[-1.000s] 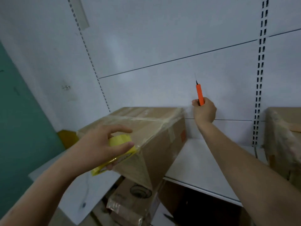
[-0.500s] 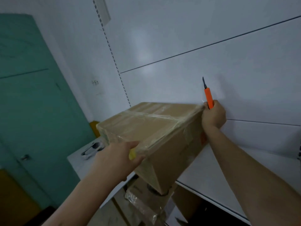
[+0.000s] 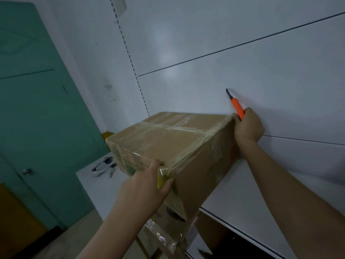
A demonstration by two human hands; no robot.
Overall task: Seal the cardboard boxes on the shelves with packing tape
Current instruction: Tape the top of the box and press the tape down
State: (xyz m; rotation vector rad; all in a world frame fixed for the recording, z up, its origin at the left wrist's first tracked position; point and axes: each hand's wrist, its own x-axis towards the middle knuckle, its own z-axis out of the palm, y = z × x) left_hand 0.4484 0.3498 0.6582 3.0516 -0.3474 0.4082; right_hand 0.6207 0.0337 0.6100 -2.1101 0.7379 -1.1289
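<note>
A cardboard box (image 3: pixel 168 144) wrapped in clear tape sits on the white shelf (image 3: pixel 248 195), its near corner hanging over the shelf's front edge. My left hand (image 3: pixel 147 186) grips a yellow roll of packing tape (image 3: pixel 162 179) pressed against the box's near corner; most of the roll is hidden by my fingers. My right hand (image 3: pixel 248 128) holds an orange utility knife (image 3: pixel 236 105) with its blade pointing up, and rests against the box's far top corner.
A white back panel with slotted uprights (image 3: pixel 130 58) stands behind the shelf. Taped boxes (image 3: pixel 164 238) lie on the level below. To the left are a small white table with an object (image 3: pixel 104 165) on it and a teal door (image 3: pixel 31 109).
My view has swung left, bringing the teal door in. My left hand with the tape roll has moved onto the box's near corner, and my right hand with the knife now touches the far corner.
</note>
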